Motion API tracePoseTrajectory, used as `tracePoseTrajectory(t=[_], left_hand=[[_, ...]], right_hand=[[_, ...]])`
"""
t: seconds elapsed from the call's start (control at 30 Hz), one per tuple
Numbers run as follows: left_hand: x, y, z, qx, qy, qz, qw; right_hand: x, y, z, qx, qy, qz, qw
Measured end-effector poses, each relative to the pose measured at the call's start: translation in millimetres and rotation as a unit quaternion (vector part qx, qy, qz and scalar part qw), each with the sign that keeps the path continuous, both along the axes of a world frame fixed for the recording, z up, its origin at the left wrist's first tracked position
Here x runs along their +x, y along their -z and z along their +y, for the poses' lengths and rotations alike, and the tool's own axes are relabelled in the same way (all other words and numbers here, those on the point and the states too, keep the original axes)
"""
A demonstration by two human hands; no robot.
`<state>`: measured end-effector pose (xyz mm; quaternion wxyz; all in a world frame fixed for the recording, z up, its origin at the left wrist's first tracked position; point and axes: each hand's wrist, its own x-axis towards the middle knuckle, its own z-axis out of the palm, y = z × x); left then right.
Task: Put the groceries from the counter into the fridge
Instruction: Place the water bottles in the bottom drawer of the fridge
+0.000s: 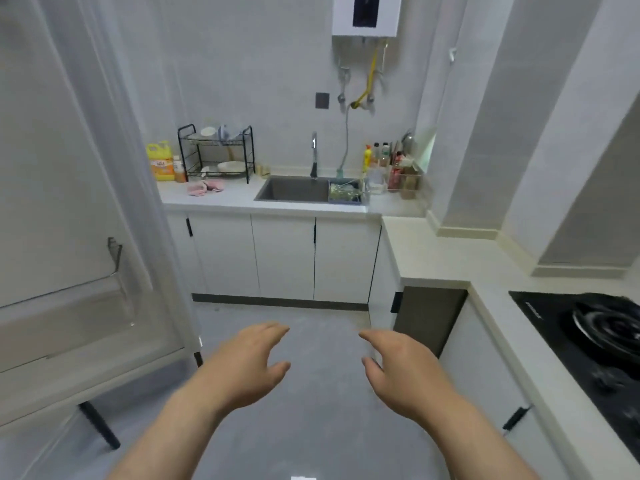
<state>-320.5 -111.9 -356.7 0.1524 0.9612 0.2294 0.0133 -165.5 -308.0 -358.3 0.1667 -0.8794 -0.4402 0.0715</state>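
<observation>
Over the grey floor (277, 427), low in the head view, both hands reach forward side by side, palms down and apart from each other. Left hand (247, 363) has its fingers spread loosely and slightly curled, holding nothing; right hand (403, 370) mirrors it, fingers loose and thumb out, also holding nothing. Both forearms run up from the bottom edge, converging slightly toward the far desk.

At the left side stands the open fridge door (69, 168), white, its long axis upright, with a clear door shelf (69, 299) running across its inner face. The fridge interior is not visible.

Along the far wall the desk (239, 197) carries a sink (294, 188) at its middle with a tap (314, 154) behind it. Toward the desk's left end stand a yellow jug (160, 161), upright, and a black dish rack (216, 152) with bowls; a pink cloth (205, 187) lies near the front edge there. At the right corner, upright bottles (382, 157) cluster together. A blue basket of greens (344, 192) sits at the sink's right end, its long axis running front to back.

On the right-hand desk lies a black hob (588, 344).
</observation>
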Motion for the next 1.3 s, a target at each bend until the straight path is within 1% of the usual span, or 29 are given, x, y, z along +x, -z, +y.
tracePoseTrajectory(t=[0.2, 0.33, 0.47, 0.6, 0.83, 0.97, 1.13, 1.3], left_hand=[[90.7, -0.8, -49.3, 0.006, 0.066, -0.002, 0.998], [149.8, -4.2, -93.8, -0.012, 0.123, -0.014, 0.992], [201.7, -6.3, -143.6, -0.019, 0.194, -0.019, 0.981], [246.9, -10.1, -190.5, -0.022, 0.276, -0.021, 0.961], [324.4, -11.9, -268.6, -0.012, 0.413, -0.026, 0.91], [360.8, -6.7, -309.0, -0.023, 0.497, -0.02, 0.867], [406.8, 1.7, -342.9, -0.027, 0.571, -0.008, 0.82], [433.9, 3.4, -384.5, -0.041, 0.63, -0.005, 0.776]], right_hand=[[60.0, 1.2, -81.0, 0.007, 0.097, -0.01, 0.995], [90.5, 2.2, -144.1, 0.006, 0.161, -0.005, 0.987], [108.0, 4.1, -203.8, 0.024, 0.244, -0.01, 0.97], [113.0, 7.0, -256.9, 0.021, 0.324, -0.012, 0.946], [106.9, 8.0, -332.6, 0.018, 0.475, 0.0, 0.88], [104.6, 9.8, -361.2, 0.031, 0.546, 0.012, 0.837], [100.7, 8.6, -382.7, 0.021, 0.62, 0.021, 0.784], [87.2, 7.2, -400.6, 0.001, 0.691, 0.02, 0.723]])
